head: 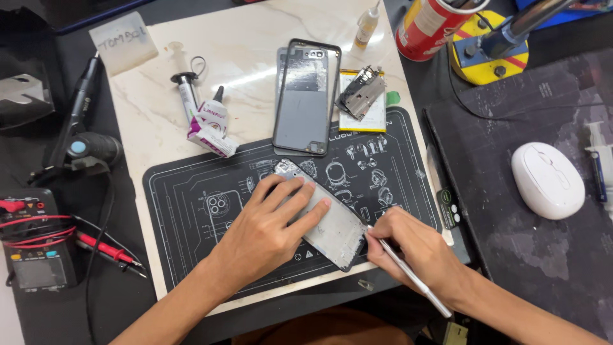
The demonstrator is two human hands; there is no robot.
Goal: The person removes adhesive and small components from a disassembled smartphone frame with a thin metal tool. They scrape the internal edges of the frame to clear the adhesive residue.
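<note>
My left hand (271,223) presses flat on an opened phone frame (332,223) that lies diagonally on the dark repair mat (191,211). My right hand (418,249) holds a thin metal tool (412,275) like a pen, with its tip touching the frame's lower right edge. A detached phone back cover (306,96) lies upright beyond the frame. A battery with a small metal part (363,96) rests next to the cover.
Glue tubes (211,121) and a syringe (185,89) lie on the marble board at the left. A multimeter (32,243) with red and black probes sits far left. A white mouse (547,180) is at the right, a red can (428,25) and small bottle (367,25) behind.
</note>
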